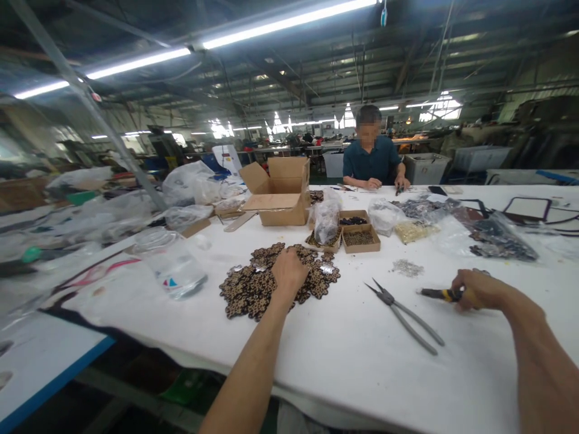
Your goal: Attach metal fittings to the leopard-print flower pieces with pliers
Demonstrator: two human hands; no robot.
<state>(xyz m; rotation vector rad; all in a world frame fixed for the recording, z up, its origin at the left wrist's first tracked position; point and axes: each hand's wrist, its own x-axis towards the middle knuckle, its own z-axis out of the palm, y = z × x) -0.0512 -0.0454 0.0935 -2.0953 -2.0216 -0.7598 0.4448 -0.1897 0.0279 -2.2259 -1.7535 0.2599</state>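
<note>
My left hand [288, 270] rests on a pile of brown-and-black flower-shaped pieces [253, 288], its fingers bent closed among them. The fingertips are hidden behind the hand, so I cannot make out what they grip. Over at the right, my right hand [477, 290] is wrapped round pliers with black and yellow parts [441, 294], their tip pointing left just above the table. A long pair of grey-handled pliers [404, 316] lies on the white table between my hands, jaws toward the back. Small silvery bits [408, 268] lie scattered behind the pliers.
An open cardboard box [283, 205] stands behind the pile. Small boxes of metal parts [360, 239] sit to its right. A clear plastic jar [174, 268] is at left, and bagged parts [502, 235] lie at right. A co-worker [373, 157] works across the table [344, 361].
</note>
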